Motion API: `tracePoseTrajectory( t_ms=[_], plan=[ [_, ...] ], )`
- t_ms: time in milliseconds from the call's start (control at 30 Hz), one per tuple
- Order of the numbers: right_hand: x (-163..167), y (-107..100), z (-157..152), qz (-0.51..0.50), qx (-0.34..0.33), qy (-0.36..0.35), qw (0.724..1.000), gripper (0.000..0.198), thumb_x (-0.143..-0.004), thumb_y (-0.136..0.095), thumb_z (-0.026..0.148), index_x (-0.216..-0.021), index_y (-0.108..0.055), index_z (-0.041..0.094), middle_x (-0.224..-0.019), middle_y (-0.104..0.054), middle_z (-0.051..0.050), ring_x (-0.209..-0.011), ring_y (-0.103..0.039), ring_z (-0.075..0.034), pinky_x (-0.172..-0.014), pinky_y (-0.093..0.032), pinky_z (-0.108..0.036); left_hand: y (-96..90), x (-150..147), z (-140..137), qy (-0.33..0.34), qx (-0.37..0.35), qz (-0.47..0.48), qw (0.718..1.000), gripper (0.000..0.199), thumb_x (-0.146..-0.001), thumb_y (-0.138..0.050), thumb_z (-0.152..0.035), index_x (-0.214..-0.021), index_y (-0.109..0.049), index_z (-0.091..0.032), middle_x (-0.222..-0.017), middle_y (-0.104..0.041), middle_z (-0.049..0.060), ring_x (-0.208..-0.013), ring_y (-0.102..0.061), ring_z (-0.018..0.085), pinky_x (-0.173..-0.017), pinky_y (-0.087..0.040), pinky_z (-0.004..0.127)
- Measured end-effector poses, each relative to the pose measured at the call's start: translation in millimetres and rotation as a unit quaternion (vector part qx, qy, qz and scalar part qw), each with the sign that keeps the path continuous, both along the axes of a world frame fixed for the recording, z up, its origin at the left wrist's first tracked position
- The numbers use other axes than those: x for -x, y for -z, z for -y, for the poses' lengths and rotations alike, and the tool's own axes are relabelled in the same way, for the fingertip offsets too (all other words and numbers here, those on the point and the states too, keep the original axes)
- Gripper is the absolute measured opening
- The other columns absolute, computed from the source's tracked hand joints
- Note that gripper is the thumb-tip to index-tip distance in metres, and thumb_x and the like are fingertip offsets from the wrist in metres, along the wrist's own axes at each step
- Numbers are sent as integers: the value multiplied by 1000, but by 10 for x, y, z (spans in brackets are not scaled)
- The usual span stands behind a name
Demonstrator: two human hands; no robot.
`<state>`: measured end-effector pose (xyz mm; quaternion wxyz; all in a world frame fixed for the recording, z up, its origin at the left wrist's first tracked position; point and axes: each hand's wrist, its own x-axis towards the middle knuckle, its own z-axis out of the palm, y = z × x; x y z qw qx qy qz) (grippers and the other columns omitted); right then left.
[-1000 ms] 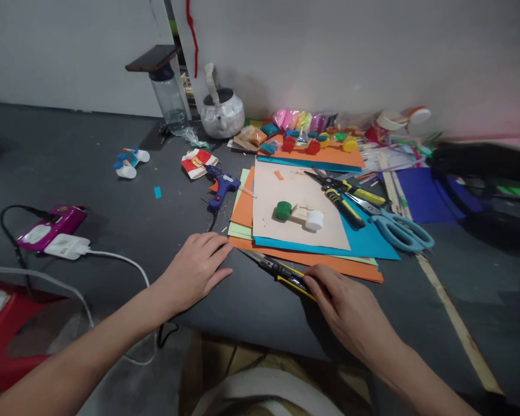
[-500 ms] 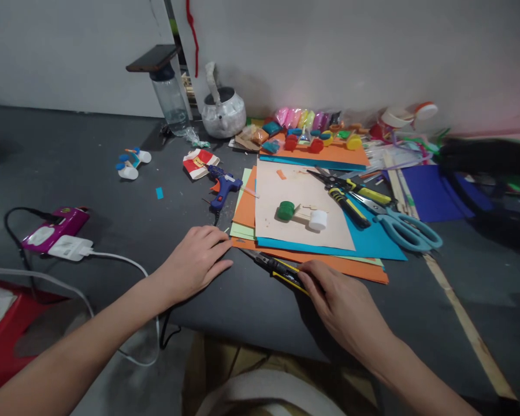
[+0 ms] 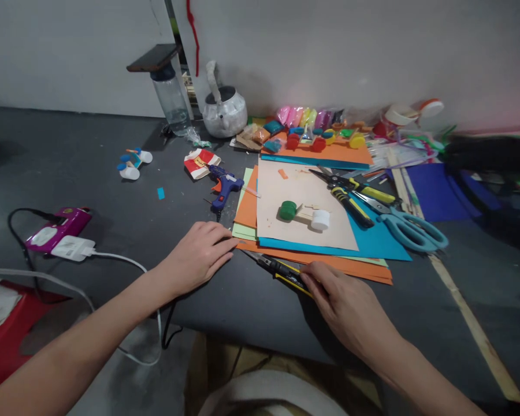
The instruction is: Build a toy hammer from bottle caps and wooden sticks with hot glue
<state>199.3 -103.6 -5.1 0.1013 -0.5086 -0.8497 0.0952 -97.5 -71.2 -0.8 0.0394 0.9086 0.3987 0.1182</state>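
Note:
My right hand [image 3: 346, 303] is wrapped round the yellow and black handle of a utility knife [image 3: 281, 271]. The knife lies low over the table along the front edge of the orange paper [image 3: 346, 267], its blade tip pointing left toward my other hand. My left hand [image 3: 201, 251] rests on the tabletop with fingers stretched out, its fingertips at the left corner of the paper stack. On the top pale sheet [image 3: 281, 185] sits a small wooden-stick piece with a green cap [image 3: 288, 210] and a white cap [image 3: 320, 220] as ends.
Blue scissors [image 3: 413, 231] and yellow-black pliers [image 3: 351, 205] lie on the right of the stack. A blue glue gun [image 3: 225, 188] is at its left. Behind stand a kettle [image 3: 225, 112] and a water bottle [image 3: 173, 104]. A power bank [image 3: 60, 228] trails cables at left.
My left fingertips have edged slightly right, toward the paper corner. The knife stays in my right hand in nearly the same place; the view has shifted a little.

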Motion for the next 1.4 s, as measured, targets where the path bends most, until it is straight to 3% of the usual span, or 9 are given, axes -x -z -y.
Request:
tracePoseTrajectory(
  t_ms=[200, 367, 633, 800, 1000, 1200, 1400],
  plan=[
    [6, -1, 2, 4, 1, 2, 1000, 26, -101, -35, 31, -85, -52, 22, -76, -67, -3, -58, -64, -18, -52, -36, -28, -54, -2, -225, 41, 17, -13, 999, 26, -100, -45, -25, -105, -69, -18, -99, -66, 8, -96, -56, 21, -82, -41, 35],
    [3, 6, 3, 11, 7, 3, 1000, 27, -102, -32, 33, -86, -52, 22, -78, -67, -3, -58, -64, -18, -51, -35, -27, -176, -210, -399, 44, 27, -76, 996, 26, -97, -51, -33, -88, -67, -15, -89, -64, 7, -86, -56, 21, -75, -38, 32],
    [20, 0, 11, 12, -1, 0, 1000, 30, -104, -30, 33, -85, -51, 22, -73, -65, -2, -51, -61, -17, -49, -32, -27, -270, -545, -686, 26, 124, -137, 982, 20, -89, -63, -33, -85, -66, -14, -87, -68, 8, -81, -60, 21, -70, -35, 31],
    [15, -1, 5, 15, -6, 2, 1000, 31, -104, -29, 34, -85, -51, 22, -72, -65, -2, -48, -59, -16, -47, -29, -27, -314, -586, -788, 29, 164, -149, 975, 31, -84, -66, -46, -80, -65, -16, -79, -69, 4, -70, -59, 18, -67, -34, 29],
    [11, -3, 3, 20, -29, -4, 999, 32, -104, -29, 34, -84, -51, 22, -69, -63, 0, -47, -59, -17, -46, -29, -28, -352, -597, -820, 14, 236, -130, 963, 45, -78, -62, -62, -82, -63, -18, -83, -70, 4, -78, -61, 22, -71, -34, 30],
    [14, 6, 13, 25, -36, -5, 999, 32, -105, -29, 34, -84, -50, 22, -68, -62, 1, -46, -60, -17, -45, -29, -28, -385, -646, -782, 10, 209, -162, 964, 40, -80, -63, -56, -83, -63, -17, -87, -72, 6, -81, -61, 23, -78, -31, 33],
    [37, -18, 23, 16, -56, -13, 998, 32, -104, -27, 32, -85, -50, 22, -69, -62, 0, -50, -62, -17, -47, -34, -28, -357, -685, -803, 17, 182, -184, 966, 33, -82, -64, -49, -84, -65, -16, -86, -72, 8, -81, -62, 24, -75, -32, 33]
  ],
)
